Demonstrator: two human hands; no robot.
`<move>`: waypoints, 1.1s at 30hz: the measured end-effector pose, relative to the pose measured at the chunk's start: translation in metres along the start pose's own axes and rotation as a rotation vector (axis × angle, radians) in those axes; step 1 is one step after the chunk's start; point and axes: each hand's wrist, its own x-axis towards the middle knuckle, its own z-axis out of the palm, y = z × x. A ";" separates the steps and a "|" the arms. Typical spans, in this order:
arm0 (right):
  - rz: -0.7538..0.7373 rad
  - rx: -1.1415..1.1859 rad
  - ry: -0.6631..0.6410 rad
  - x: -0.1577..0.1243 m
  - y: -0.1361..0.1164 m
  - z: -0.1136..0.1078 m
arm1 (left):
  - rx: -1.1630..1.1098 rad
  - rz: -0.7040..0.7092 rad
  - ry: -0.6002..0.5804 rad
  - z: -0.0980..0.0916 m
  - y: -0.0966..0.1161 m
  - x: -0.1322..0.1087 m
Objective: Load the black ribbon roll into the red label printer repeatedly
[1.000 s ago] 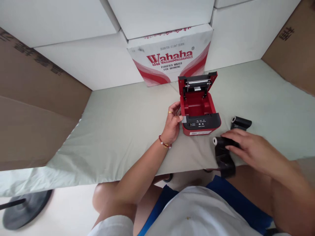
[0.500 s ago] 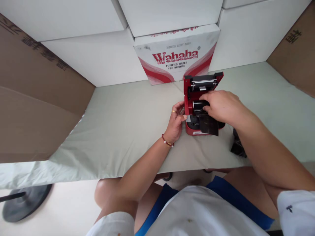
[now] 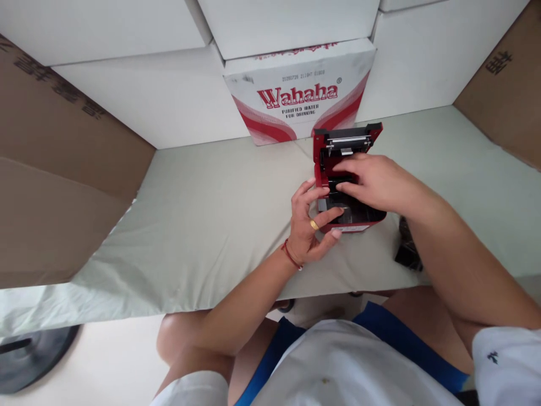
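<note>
A small red-and-black label printer [image 3: 322, 179] sits on the cloth-covered table with its lid [image 3: 347, 136] tipped up and back. Inside it lies a roll of black film [image 3: 343, 184], partly covered by my right hand [image 3: 369, 179], whose fingers reach in and rest around the roll. Dark film [image 3: 359, 212] spreads over the front of the compartment. My left hand [image 3: 311, 223] is at the printer's left front corner, fingers spread; the index finger reaches over the film and the thumb touches the front edge.
A Wahaha water carton [image 3: 298, 104] stands behind the printer, against white boxes [image 3: 409, 67]. Brown cartons flank the table, left [image 3: 63, 186] and right [image 3: 505, 96]. A black item [image 3: 408, 251] lies beside my right forearm. The table's front edge is close to my lap.
My left hand has moved from the printer's left side to its front corner, its fingers spreading over it. The film that hung over the front now lies inside. My right hand has shifted slightly left.
</note>
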 end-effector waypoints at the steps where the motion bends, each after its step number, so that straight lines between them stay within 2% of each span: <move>1: -0.006 0.105 0.092 -0.007 0.001 -0.005 | 0.018 0.003 -0.005 0.000 0.000 0.000; 3: 0.050 0.257 0.389 -0.016 0.004 -0.013 | 0.043 0.002 -0.019 0.001 0.000 0.000; 5: 0.106 0.291 0.678 -0.015 0.014 -0.015 | 0.055 -0.003 -0.029 0.002 -0.001 -0.001; 6: 0.112 0.288 0.758 -0.011 0.021 -0.014 | 0.055 -0.005 -0.031 0.003 -0.001 -0.001; 7: 0.107 0.288 0.785 -0.004 0.029 -0.010 | 0.055 -0.005 -0.031 0.003 -0.001 -0.001; 10: 0.092 0.362 0.673 0.012 0.047 0.005 | 0.063 0.002 -0.030 0.003 -0.002 -0.001; 12: 0.087 0.442 0.634 0.012 0.050 0.015 | 0.081 0.008 -0.033 0.002 -0.001 0.000; 17: -0.011 0.611 0.699 -0.026 0.040 0.033 | 0.141 0.033 -0.012 0.001 -0.001 0.001; 21: -0.151 0.664 0.693 -0.047 0.044 0.052 | 0.111 0.022 -0.017 0.002 -0.001 0.001; 24: -0.173 0.671 0.715 -0.048 0.049 0.062 | -0.045 -0.063 -0.008 0.003 -0.003 0.000; 27: -0.174 0.670 0.714 -0.047 0.051 0.063 | -0.181 -0.237 0.052 0.002 -0.007 -0.002; 30: -0.189 0.666 0.684 -0.047 0.049 0.060 | -0.232 -0.371 0.059 0.000 -0.010 -0.002; 33: -0.191 0.653 0.696 -0.048 0.047 0.059 | -0.213 -0.424 0.081 -0.001 -0.012 0.000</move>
